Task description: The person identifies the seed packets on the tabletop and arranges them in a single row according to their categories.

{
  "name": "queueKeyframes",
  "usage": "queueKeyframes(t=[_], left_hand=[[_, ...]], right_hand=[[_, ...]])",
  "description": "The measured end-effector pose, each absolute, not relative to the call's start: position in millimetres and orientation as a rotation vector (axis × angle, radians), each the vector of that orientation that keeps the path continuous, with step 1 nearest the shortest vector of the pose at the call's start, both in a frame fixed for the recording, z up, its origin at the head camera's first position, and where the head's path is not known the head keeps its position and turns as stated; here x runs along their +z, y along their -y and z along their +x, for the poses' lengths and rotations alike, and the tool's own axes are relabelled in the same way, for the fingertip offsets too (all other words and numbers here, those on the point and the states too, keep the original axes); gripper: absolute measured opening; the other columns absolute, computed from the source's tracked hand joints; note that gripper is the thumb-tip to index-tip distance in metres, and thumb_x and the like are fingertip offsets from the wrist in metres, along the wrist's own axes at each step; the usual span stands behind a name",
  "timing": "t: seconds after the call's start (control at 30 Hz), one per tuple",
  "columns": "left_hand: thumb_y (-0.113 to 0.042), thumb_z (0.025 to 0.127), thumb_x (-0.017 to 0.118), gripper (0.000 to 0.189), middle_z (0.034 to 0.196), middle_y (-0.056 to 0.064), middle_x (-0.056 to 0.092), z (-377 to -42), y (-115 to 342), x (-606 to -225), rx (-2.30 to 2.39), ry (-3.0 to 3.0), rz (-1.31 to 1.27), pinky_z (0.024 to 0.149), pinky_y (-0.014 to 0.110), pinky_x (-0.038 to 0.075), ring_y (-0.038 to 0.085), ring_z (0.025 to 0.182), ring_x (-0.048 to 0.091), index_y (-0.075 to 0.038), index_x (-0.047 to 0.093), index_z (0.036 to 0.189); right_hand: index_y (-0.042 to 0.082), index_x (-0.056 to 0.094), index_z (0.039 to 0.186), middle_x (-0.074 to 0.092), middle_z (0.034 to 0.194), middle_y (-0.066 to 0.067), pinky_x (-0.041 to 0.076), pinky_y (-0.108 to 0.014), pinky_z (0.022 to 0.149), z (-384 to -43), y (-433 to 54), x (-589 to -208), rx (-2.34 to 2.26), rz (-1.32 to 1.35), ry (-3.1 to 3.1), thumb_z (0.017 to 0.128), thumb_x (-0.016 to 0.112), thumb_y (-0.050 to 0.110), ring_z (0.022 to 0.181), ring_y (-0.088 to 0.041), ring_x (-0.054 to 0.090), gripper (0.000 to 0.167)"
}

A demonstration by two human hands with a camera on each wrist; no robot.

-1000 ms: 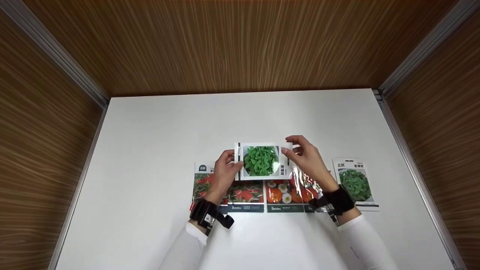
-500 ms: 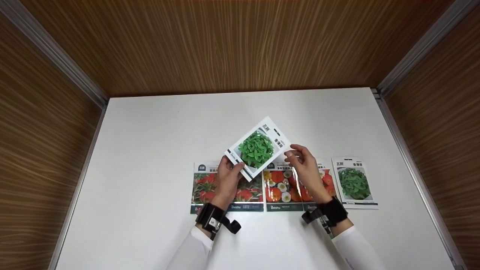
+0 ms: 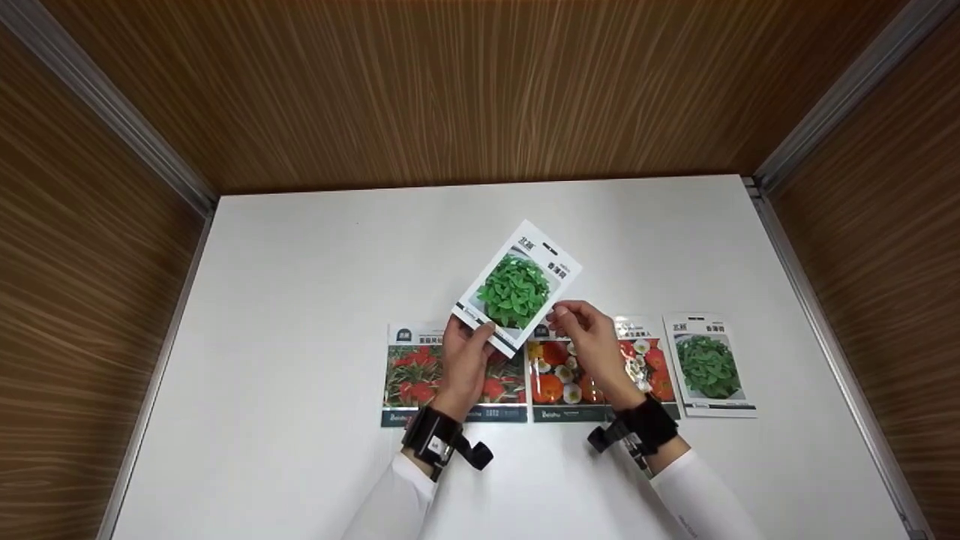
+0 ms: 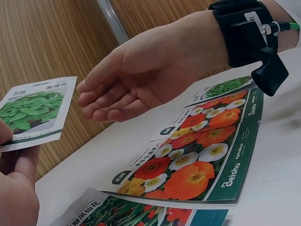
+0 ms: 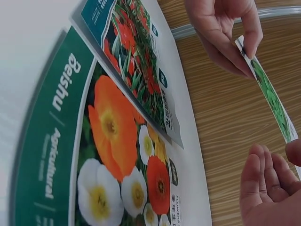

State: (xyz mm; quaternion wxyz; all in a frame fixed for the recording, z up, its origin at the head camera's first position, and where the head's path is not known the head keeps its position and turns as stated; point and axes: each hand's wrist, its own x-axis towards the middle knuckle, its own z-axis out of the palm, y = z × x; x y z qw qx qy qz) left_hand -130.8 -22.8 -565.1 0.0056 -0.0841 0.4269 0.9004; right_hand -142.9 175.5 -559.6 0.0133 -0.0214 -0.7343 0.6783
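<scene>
My left hand (image 3: 463, 364) pinches the bottom edge of a white seed packet (image 3: 516, 291) with a green leafy plant printed on it, thumb on the front. The packet is held above the table, tilted so its top points up and right. My right hand (image 3: 591, 341) hovers beside the packet's lower right edge with loosely bent fingers. In the left wrist view, a gap separates this right hand (image 4: 150, 70) from the packet (image 4: 35, 110). Beneath the hands lie seed packets with red flowers (image 3: 411, 375) and others with orange and white poppies (image 3: 551, 386), partly covered.
Another green-leaf seed packet (image 3: 709, 367) lies at the right end of the row on the white table (image 3: 300, 300). Wood-grain panels (image 3: 480, 90) stand at the back and both sides. Each wrist wears a black camera band (image 3: 433, 439).
The packet has turned from sideways to nearly upright and risen slightly. My right hand has let go of its end and moved down and left. My left hand keeps its hold.
</scene>
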Motion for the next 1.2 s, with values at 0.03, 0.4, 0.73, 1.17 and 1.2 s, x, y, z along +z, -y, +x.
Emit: queueKeyframes(t=[0.03, 0.4, 0.73, 1.17, 1.2], left_hand=[[0.012, 0.094, 0.053, 0.052, 0.127, 0.024, 0.059, -130.7, 22.3, -564.7, 2.821, -1.330, -0.266, 0.093, 0.042, 0.058, 0.028, 0.108, 0.067, 0.010, 0.039, 0.144], [0.011, 0.096, 0.053, 0.052, 0.132, 0.020, 0.058, -126.3, 11.8, -564.9, 2.815, -1.270, -0.265, 0.094, 0.039, 0.057, 0.027, 0.113, 0.064, 0.008, 0.039, 0.146], [0.002, 0.095, 0.063, 0.043, 0.126, 0.019, 0.061, -120.1, 16.2, -566.2, 2.590, -1.533, -0.155, 0.101, 0.045, 0.054, 0.025, 0.109, 0.066, 0.007, 0.046, 0.135], [-0.007, 0.102, 0.061, 0.029, 0.124, 0.027, 0.058, -128.3, 82.5, -562.8, 2.521, -1.880, -0.025, 0.099, 0.049, 0.050, 0.034, 0.117, 0.062, 0.000, 0.051, 0.128], [-0.007, 0.102, 0.060, 0.028, 0.124, 0.026, 0.058, -128.9, 87.2, -561.9, 2.524, -1.896, -0.027, 0.099, 0.048, 0.051, 0.034, 0.116, 0.062, -0.001, 0.051, 0.128]], right_hand=[[-0.007, 0.069, 0.116, 0.071, 0.101, -0.020, 0.058, -0.039, 0.085, -142.6, -174.1, -559.3, 2.125, -0.072, 2.279, 0.106, 0.061, 0.014, 0.088, -0.023, 0.069, 0.024], [-0.006, 0.068, 0.112, 0.071, 0.094, -0.018, 0.059, -0.044, 0.085, -141.4, -160.0, -556.0, 2.220, -0.199, 2.157, 0.104, 0.064, 0.012, 0.090, -0.035, 0.069, 0.021], [-0.008, 0.062, 0.119, 0.071, 0.095, -0.005, 0.057, -0.031, 0.082, -143.5, -176.0, -552.2, 2.234, -0.324, 2.087, 0.104, 0.061, 0.008, 0.083, -0.014, 0.068, 0.022], [-0.004, 0.063, 0.133, 0.068, 0.100, 0.009, 0.051, -0.018, 0.083, -138.9, -294.8, -537.8, 1.780, -0.494, 2.370, 0.106, 0.060, 0.029, 0.093, -0.007, 0.062, 0.042], [-0.004, 0.063, 0.134, 0.068, 0.101, 0.009, 0.051, -0.018, 0.083, -137.5, -304.7, -537.7, 1.736, -0.503, 2.392, 0.106, 0.060, 0.031, 0.094, -0.007, 0.062, 0.044]])
